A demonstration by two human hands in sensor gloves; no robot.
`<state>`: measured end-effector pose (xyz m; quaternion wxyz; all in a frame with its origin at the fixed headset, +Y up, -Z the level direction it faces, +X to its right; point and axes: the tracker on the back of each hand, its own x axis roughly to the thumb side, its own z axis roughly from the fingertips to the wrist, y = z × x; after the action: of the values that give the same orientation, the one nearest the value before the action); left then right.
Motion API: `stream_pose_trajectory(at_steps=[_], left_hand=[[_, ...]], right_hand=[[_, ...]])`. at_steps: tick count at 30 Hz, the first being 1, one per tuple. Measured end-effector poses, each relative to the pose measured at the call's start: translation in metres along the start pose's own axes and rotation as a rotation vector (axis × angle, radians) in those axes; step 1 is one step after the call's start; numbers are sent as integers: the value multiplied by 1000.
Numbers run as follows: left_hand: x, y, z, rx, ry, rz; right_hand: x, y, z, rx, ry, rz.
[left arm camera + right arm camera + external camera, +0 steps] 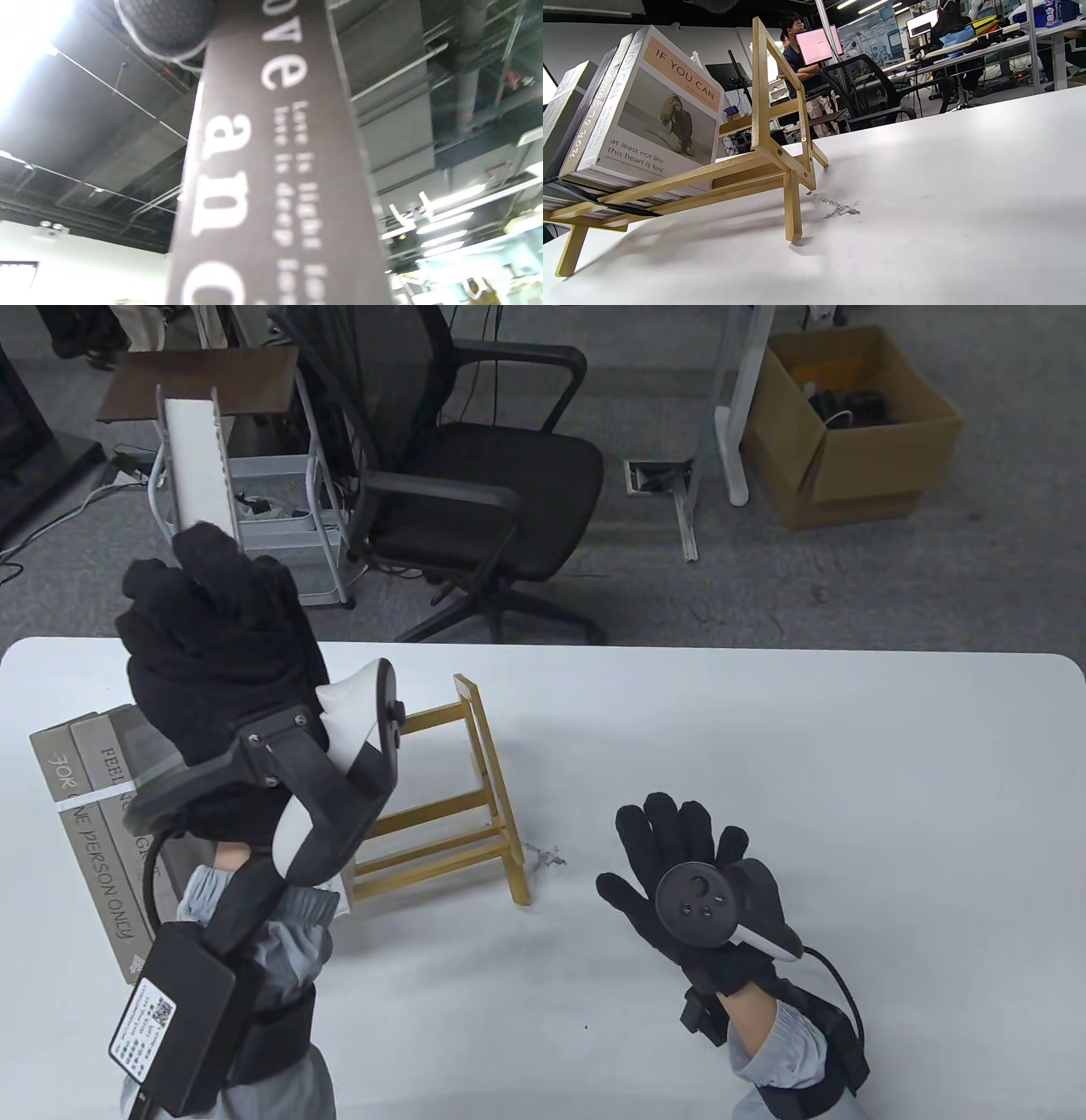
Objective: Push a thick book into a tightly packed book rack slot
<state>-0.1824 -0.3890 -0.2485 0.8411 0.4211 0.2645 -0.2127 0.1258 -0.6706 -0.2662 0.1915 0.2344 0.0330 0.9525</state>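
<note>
My left hand (212,636) is raised above the left end of the rack and grips a thick dark book (197,458), whose white page edge faces the table camera. The left wrist view shows its brown spine (275,169) with white lettering and one gloved fingertip (165,25) on it. The wooden book rack (462,814) stands on the white table (764,746). Several books (85,814) lean in its left part; the right wrist view shows them (649,110) and the rack's bare right end (774,144). My right hand (679,848) rests flat and open on the table, right of the rack, holding nothing.
A scribbled mark (547,857) is on the table beside the rack's foot. Behind the table's far edge stand an office chair (475,475), a small cart (280,500) and a cardboard box (848,424).
</note>
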Motion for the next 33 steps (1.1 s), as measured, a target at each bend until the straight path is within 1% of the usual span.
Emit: stream_pose_trajectory(at_steps=[6,16,28,33], left_hand=[[-15,-25,-4,-4,18,-68],[-29,-58,-2,-70,47,-117],[-27,-81,6,-177,29,-142],[-28,-88,7,-212,49,-139]], right_hand=[[-2,1,-1,4,6,-5],[-2,1,-1,5,7,-7],[-4,1,-2,6,10,-11],[-4,2,-2,11,12,-11]])
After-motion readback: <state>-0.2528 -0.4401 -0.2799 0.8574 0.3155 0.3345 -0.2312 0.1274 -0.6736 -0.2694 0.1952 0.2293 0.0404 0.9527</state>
